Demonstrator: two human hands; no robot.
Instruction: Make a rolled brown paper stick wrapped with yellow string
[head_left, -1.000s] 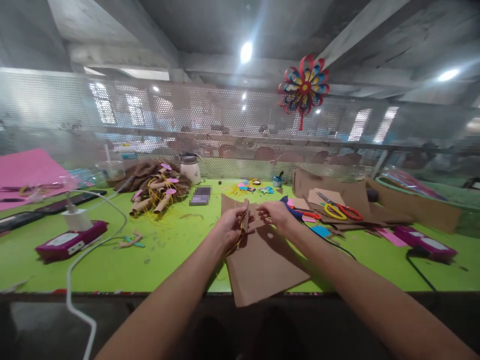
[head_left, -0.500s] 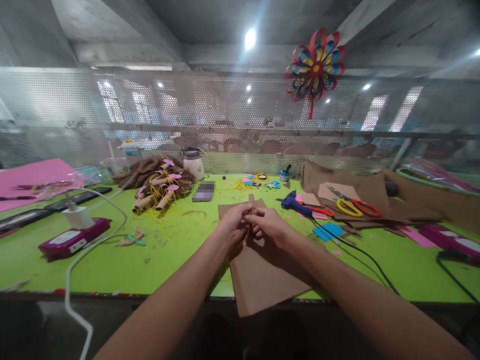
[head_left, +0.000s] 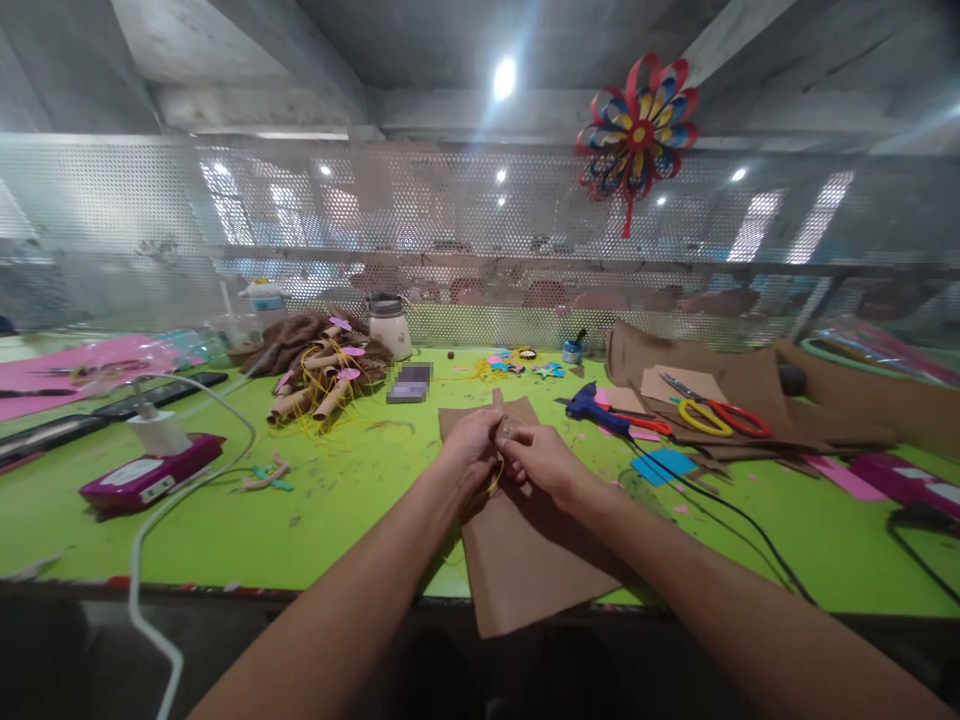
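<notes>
My left hand is closed round a narrow strip of brown paper, whose top end sticks up past the fingers. Close against it, my right hand has thumb and forefinger pinched together; what lies between them is too small to make out. A thin yellow string hangs in a loop between the two hands. Both hands are over a folded sheet of brown paper, which reaches past the table's front edge.
Brown paper rolls with yellow string are heaped at left, near a jar and a phone. On the right are a blue glue gun, scissors and brown paper. A white cable crosses the left front edge.
The view has shifted slightly. My right fingertips have moved a little at the strip, still pinched; my left hand keeps its hold.
</notes>
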